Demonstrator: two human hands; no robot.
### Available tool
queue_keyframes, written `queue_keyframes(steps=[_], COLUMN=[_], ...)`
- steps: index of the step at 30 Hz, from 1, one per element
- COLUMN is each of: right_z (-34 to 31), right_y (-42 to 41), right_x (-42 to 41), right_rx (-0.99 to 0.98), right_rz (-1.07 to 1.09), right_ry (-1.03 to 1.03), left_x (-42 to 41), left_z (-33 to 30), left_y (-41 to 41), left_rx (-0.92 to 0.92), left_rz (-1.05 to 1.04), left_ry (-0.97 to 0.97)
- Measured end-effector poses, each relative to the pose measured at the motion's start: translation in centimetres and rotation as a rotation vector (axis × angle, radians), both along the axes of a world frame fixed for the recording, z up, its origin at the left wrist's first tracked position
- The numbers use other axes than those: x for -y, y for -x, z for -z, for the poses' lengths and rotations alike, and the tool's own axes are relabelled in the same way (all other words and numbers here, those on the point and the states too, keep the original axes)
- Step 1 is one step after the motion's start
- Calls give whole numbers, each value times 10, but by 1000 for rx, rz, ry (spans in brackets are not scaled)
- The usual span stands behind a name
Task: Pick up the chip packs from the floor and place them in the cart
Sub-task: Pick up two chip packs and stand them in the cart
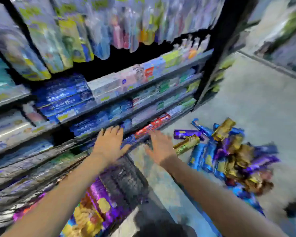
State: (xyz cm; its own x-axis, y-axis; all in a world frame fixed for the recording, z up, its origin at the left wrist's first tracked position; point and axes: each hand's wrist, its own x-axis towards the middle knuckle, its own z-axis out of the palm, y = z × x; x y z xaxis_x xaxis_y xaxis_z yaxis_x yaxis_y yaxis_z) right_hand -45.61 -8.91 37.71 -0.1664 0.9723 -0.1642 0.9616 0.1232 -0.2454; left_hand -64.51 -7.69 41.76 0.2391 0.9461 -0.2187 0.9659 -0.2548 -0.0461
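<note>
The picture is heavily blurred. A heap of blue, purple and gold packs (229, 156) lies on the grey floor at the right. Below my arms stands the cart (125, 178), a dark mesh basket holding purple and yellow packs (96, 202). My left hand (109, 142) is stretched forward over the cart's far end, fingers spread, holding nothing. My right hand (161, 147) is beside it, also spread and empty, just left of the heap and apart from it.
Store shelves (126, 93) packed with boxed goods fill the left and centre, close behind the cart. A black upright post (210, 65) ends the shelving. Grey floor (255, 100) runs to the right, with another shelf unit (284, 36) at the far right.
</note>
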Motion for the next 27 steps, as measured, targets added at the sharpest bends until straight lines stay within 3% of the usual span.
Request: queue_keyframes(steps=[2, 7, 14, 20, 27], right_z=[1, 17, 89, 181, 322], right_y=[-65, -240, -429, -489, -504], right_x=[5, 48, 138, 203, 227], right_rx=[-31, -53, 4, -102, -193], right_rz=[157, 558, 887, 1137, 1276], right_ry=[-109, 16, 162, 333, 528], left_x=[-13, -25, 7, 35, 42], left_z=[-6, 9, 84, 186, 340], left_y=[-64, -251, -481, -572, -613], left_rx=[12, 62, 19, -84, -169], left_rz=[107, 356, 651, 753, 814], left_ry=[-7, 53, 194, 352, 513])
